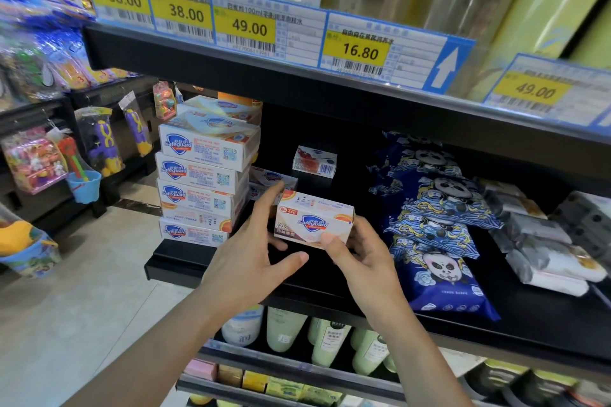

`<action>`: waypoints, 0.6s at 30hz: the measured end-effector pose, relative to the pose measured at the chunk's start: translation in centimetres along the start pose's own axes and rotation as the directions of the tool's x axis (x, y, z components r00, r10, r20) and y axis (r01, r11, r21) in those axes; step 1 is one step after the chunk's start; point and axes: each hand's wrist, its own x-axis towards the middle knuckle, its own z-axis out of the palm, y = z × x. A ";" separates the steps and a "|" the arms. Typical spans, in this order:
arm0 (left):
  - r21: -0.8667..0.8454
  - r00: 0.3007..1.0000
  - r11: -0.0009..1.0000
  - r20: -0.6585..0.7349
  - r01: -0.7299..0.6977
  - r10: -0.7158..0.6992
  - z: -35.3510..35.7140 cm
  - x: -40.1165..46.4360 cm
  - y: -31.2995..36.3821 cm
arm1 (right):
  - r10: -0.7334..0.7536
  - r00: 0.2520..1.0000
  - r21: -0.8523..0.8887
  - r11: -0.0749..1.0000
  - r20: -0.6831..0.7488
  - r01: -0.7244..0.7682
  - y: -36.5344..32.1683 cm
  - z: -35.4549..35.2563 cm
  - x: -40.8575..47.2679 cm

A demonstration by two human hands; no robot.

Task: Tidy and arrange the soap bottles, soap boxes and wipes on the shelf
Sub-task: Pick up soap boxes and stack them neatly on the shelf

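On the far left of the black metal shelf (185, 261) stands a stack of white cardboard Safeguard soap boxes (201, 182), each face carrying a blue shield logo, orange print and a small code square; the boxes lie flat one on another, not quite squared, with more of the same heaped loosely on top; just right of the stack the left hand (251, 251) is spread, its fingers (271, 198) straight and relaxed, the longest reaching up along the left end of a single white and peach Safeguard soap box (314, 221), the thumb stretched beneath it without curling round; this box sits low at the front of the shelf, tilted a little, its front showing the blue shield, a red tag at the upper left and an orange fruit picture at the corners; the right hand (360, 251) grips its right end, thumb pressed on the lower front face and the other fingers wrapped behind; further back, apart from the hands, a small white soap box with a red picture and a barcode (314, 162) stands alone, with another Safeguard box (267, 177) lying between it and the stack; to the right a row of dark blue wipe packs printed with pandas (436, 228) lies overlapping front to back; beyond them grey and white wipe packs (542, 251) are piled.
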 end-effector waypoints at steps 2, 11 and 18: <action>0.023 1.000 0.999 -0.011 -0.028 0.028 0.0 0.0 -0.1 | 0.008 1.000 0.002 1.000 0.004 -0.008 0.0 0.0 0.0; -0.002 0.998 0.999 -0.037 -0.042 0.042 0.3 0.3 -0.5 | 0.019 1.000 0.010 1.000 0.014 -0.020 -0.2 0.2 0.0; -0.041 0.998 0.999 -0.052 -0.032 0.029 0.4 0.3 -0.5 | 0.028 1.000 -0.006 1.000 -0.002 -0.028 -0.1 0.2 0.0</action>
